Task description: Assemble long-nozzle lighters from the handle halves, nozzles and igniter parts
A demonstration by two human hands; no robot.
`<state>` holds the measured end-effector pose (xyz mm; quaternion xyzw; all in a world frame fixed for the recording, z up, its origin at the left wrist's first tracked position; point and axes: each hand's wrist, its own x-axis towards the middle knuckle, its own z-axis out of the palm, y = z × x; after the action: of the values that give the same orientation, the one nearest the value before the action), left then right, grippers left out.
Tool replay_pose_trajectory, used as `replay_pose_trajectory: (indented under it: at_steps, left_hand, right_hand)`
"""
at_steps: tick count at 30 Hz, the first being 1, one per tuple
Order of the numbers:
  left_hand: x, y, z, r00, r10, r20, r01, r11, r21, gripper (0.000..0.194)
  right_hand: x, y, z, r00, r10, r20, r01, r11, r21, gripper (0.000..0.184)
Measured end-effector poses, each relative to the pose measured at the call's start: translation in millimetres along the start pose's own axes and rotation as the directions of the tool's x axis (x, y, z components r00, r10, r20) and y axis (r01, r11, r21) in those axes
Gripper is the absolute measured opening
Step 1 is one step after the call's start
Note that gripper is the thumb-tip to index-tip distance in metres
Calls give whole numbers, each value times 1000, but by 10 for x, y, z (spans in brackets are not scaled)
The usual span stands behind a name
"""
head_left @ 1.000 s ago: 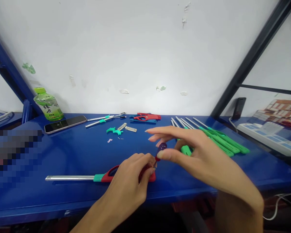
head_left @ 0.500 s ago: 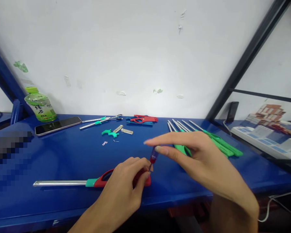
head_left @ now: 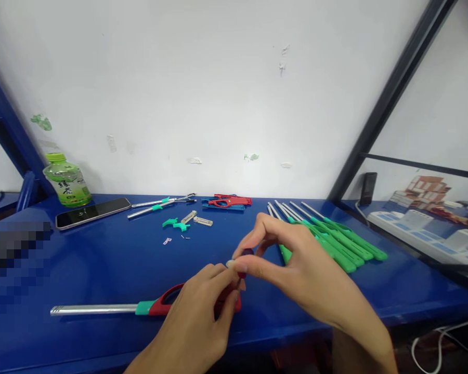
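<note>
A long-necked lighter (head_left: 161, 305) with a red handle, teal collar and silver tube lies near the table's front edge, its tube pointing left. My left hand (head_left: 198, 314) is closed around the handle end, hiding much of it. My right hand (head_left: 292, 265) pinches the handle of a small screwdriver (head_left: 248, 252) between thumb and fingers. The screwdriver stands almost upright, with its shaft down at the red handle beside my left fingertips; the tip is hidden.
Several green lighters (head_left: 339, 241) lie at the right. Behind are red and blue handle shells (head_left: 230, 201), silver tubes (head_left: 152, 209), teal triggers (head_left: 181, 227) and clear parts (head_left: 203, 221). A phone (head_left: 93, 213) and a bottle (head_left: 67, 182) stay at the left.
My right hand has come down and left, its fingers closing round the screwdriver handle from a looser hold. My left hand keeps hold of the lighter. The view has tilted slightly upward.
</note>
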<state>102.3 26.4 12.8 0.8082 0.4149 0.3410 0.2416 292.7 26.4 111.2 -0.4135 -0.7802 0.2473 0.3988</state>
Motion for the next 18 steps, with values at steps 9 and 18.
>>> replay_pose_trajectory:
  at_steps: [9,18]
  left_hand:
    - [-33,-48,45,999,-41,3,40,991,126,16]
    - [-95,-22,61,985,113,134,-160,889,428,27]
  right_hand:
    - [-3,11,-61,1000,4,-22,-3,999,40,22]
    - [-135,95,-395,840,-31,-541,49,999,20,21]
